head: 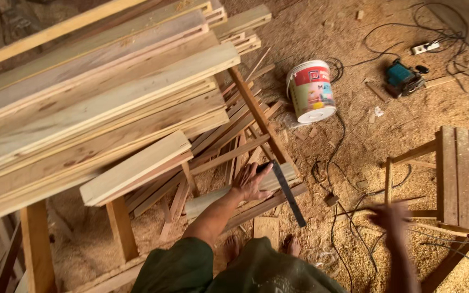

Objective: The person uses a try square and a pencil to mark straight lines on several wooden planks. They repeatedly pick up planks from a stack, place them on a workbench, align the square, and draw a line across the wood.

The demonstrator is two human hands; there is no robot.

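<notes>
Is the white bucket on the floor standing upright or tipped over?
Tipped over. The white bucket lies on its side on the sawdust floor, handle loose.

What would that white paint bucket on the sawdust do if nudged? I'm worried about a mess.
The white bucket seems to lie tilted on its side, so it would probably roll or pivot rather than slide. Its round wall looks smooth, likely slippery to grip. The loose sawdust floor may slow any roll. Whether it is full cannot be told.

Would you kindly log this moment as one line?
left hand: holding dark ruler on plank | right hand: blurred, nothing visibly held | nearby: bucket, power tool
</notes>
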